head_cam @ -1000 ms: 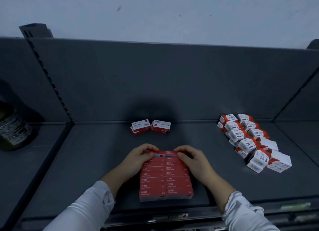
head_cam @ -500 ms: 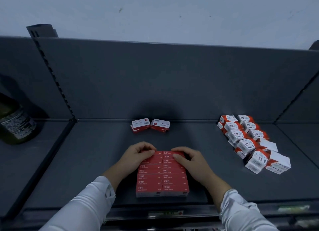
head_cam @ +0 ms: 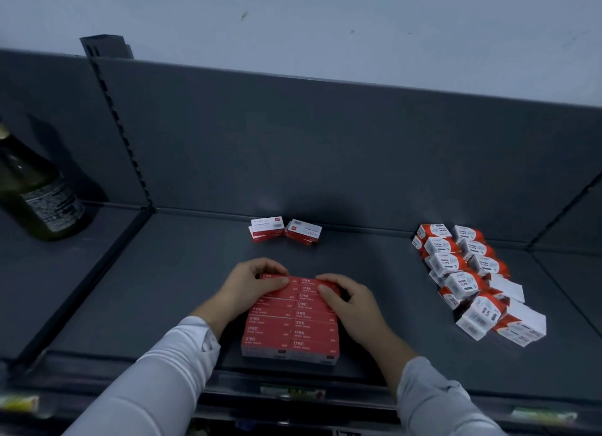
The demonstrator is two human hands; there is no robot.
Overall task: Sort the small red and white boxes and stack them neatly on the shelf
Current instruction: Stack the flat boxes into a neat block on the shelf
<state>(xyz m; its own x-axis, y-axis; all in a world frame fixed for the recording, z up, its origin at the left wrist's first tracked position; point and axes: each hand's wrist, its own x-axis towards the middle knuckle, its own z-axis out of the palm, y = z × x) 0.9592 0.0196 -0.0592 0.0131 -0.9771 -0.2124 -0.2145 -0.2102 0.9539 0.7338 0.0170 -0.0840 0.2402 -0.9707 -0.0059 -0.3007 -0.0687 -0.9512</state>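
A block of several flat red boxes (head_cam: 293, 328) lies in two columns on the dark shelf (head_cam: 163, 289), near its front edge. My left hand (head_cam: 250, 285) curls over the block's far left corner, fingers round the farthest box. My right hand (head_cam: 351, 305) grips the block's far right end with thumb on top. Two short stacks of red and white boxes (head_cam: 285, 228) sit by the back wall. To the right lies a cluster of red and white paper clip boxes (head_cam: 469, 272), the nearest ones tipped over.
A dark green bottle (head_cam: 35, 191) stands on the neighbouring shelf bay at far left, beyond a perforated upright (head_cam: 123, 135). The shelf's back panel rises right behind the two short stacks. A price rail (head_cam: 293, 395) runs along the front edge.
The view has shifted a little to the right. Both hands stay on the far end of the red block, the left fingers now curled further over its corner.
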